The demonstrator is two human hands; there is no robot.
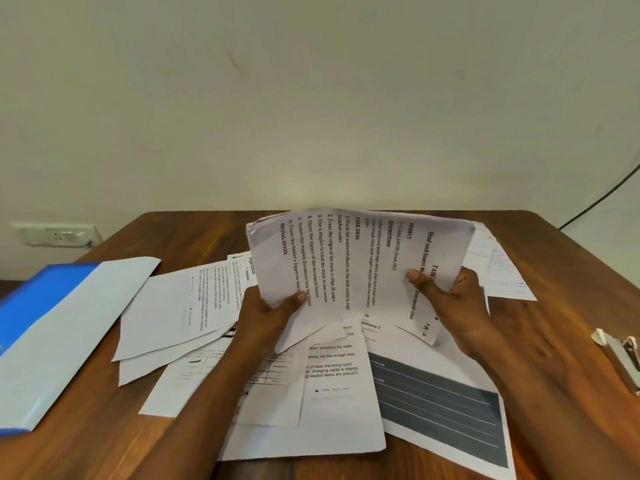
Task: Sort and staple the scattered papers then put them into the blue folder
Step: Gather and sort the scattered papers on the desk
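I hold a stack of printed sheets [360, 265] lifted above the middle of the wooden table, its top page showing sideways text. My left hand [266, 317] grips the stack's lower left edge, thumb on top. My right hand [446, 292] grips its right edge, thumb pressed on the page. Several loose papers [332, 393] lie scattered under and around my hands, one with a dark grey lined block [440, 407]. The blue folder [48, 341] lies at the left edge of the table. A metal stapler [620, 358] rests at the far right edge.
The brown wooden table [104, 427] stands against a pale wall. More sheets [498, 268] lie behind my right hand. A wall socket [59, 234] sits low at the left, and a black cable [602, 192] runs down the wall at the right.
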